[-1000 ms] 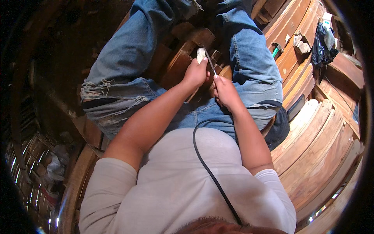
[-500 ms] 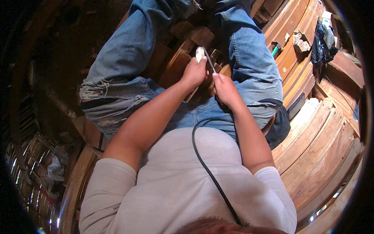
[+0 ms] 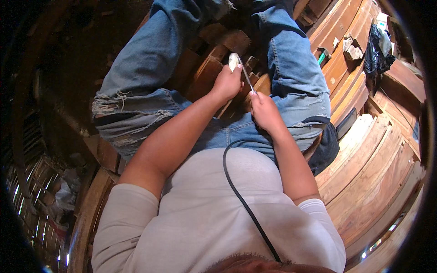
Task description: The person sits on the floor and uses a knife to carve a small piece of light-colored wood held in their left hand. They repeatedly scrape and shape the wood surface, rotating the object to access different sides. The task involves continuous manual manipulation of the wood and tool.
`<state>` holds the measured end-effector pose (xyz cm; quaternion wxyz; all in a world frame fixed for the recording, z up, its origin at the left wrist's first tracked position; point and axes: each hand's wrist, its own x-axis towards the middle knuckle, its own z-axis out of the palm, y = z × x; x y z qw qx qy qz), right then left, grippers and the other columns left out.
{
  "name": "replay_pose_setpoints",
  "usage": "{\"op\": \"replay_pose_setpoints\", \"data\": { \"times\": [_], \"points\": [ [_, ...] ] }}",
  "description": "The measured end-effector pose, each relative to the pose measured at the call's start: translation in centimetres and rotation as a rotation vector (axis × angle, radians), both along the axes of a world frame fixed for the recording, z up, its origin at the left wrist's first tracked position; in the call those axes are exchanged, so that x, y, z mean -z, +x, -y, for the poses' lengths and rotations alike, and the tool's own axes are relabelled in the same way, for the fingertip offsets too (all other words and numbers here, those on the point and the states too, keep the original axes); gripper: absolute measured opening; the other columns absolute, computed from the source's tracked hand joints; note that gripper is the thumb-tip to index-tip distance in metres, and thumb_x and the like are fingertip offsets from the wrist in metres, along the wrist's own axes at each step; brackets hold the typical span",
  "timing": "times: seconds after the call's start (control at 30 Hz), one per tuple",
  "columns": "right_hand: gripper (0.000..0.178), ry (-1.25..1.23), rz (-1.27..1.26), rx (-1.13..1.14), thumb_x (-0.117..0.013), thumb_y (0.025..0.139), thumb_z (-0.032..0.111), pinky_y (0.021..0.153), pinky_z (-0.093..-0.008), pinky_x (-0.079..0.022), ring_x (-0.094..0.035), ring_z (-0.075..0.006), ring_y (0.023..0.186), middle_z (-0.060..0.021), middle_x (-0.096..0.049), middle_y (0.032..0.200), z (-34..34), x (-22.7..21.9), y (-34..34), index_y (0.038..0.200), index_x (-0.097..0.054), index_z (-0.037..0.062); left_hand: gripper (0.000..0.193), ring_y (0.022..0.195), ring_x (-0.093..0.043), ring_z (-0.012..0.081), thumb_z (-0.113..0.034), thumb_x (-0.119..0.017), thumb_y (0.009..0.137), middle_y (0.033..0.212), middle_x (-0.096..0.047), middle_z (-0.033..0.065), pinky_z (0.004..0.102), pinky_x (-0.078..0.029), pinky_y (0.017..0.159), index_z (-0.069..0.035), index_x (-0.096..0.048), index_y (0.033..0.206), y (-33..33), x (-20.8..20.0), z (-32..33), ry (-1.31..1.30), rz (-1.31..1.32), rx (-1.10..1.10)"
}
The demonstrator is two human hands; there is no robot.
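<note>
this looks like a rough timber workshop or shed. long bare planks (image 3: 364,182) fill the lower right, with more reddish-brown boards (image 3: 339,34) at the upper right; by the left edge of these lies a green rod-like thing (image 3: 322,58), and toward their right edge are a rough pale chunk (image 3: 353,49) and a black plastic bag (image 3: 375,52). wooden blocks (image 3: 209,73) crowd the space between the seated person's legs. at the lower left, daylight cuts through thin gaps in a slatted wall (image 3: 38,189). handwork fits too: the left hand (image 3: 227,85) grips a small pale piece (image 3: 233,62), the right hand (image 3: 264,109) a slim metal tool (image 3: 246,74).
</note>
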<state>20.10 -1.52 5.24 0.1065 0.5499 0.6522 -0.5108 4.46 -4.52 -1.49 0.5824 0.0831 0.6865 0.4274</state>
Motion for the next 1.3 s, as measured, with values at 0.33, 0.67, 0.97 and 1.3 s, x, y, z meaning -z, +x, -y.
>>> {"op": "replay_pose_setpoints", "data": {
  "times": [0.33,0.67,0.97,1.3],
  "points": [
    [0.047,0.065,-0.002,-0.060,-0.044,0.107,0.036,0.079,-0.0533,-0.049,-0.064,-0.0504,0.092,-0.0314,-0.067,0.095,-0.5,0.2,-0.8,0.096,-0.063,-0.0053,0.039,0.061,-0.062,0.0162,-0.037,-0.050,0.107,0.076,-0.064,0.0095,0.0345,-0.052,0.057,0.002,-0.053,0.109,-0.1,0.1,-0.2,0.002,0.049,0.012],
    [0.050,0.124,-0.045,-0.074,-0.043,0.107,0.037,0.080,-0.0543,-0.049,-0.064,-0.0507,0.092,-0.0321,-0.067,0.093,-1.4,1.3,-1.3,0.093,-0.064,-0.0061,0.040,0.060,-0.064,0.0196,-0.037,-0.052,0.106,0.075,-0.065,0.0116,0.0369,-0.053,0.056,0.003,-0.054,0.107,-0.4,-1.0,-0.1,0.030,-0.091,0.091],
    [0.048,0.108,-0.045,-0.065,-0.045,0.108,0.037,0.066,-0.0438,-0.048,-0.058,-0.0304,0.063,-0.0197,-0.063,0.070,-0.4,1.2,0.0,0.090,-0.061,-0.0053,0.044,0.057,-0.065,0.0212,-0.039,-0.053,0.105,0.069,-0.064,0.0120,0.0379,-0.052,0.055,0.004,-0.054,0.105,-0.4,-0.3,0.0,0.044,-0.113,0.101],
    [0.050,0.134,0.009,-0.120,-0.043,0.107,0.037,0.081,-0.0544,-0.049,-0.063,-0.0512,0.094,-0.0325,-0.067,0.094,-0.7,0.1,-0.3,0.093,-0.064,-0.0058,0.049,0.059,-0.067,0.0266,-0.041,-0.052,0.105,0.072,-0.067,0.0165,0.0416,-0.052,0.059,0.007,-0.054,0.105,-0.5,0.0,0.2,0.026,-0.204,0.135]
  ]
}}
